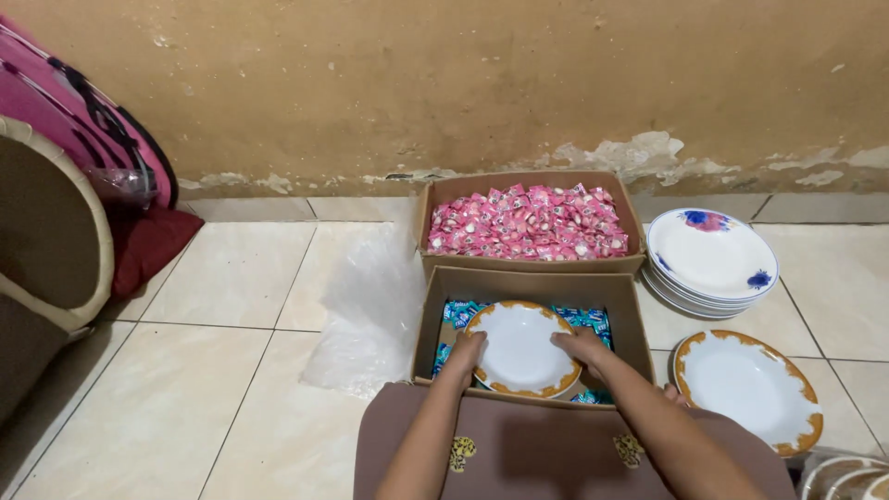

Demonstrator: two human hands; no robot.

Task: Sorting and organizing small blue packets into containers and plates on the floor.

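A white plate with a gold-brown rim (521, 349) sits low in the middle of the frame, inside a cardboard box (528, 282) on top of blue-wrapped candies (593, 318). The left hand (466, 352) grips its left edge, fingers curled over the rim, and the right hand (582, 346) clasps the right edge the same way, so both hands pinch the plate between them. Just above, touching that box, a second cardboard box (444, 199) is filled with pink-wrapped candies (528, 222). A crumpled clear plastic bag (366, 310) lies on the tiled floor (213, 370) to the left. At right, a stack of white plates with blue flowers (711, 261) sits above another gold-rimmed plate (748, 387). A pink bag (88, 120) leans at the upper left.
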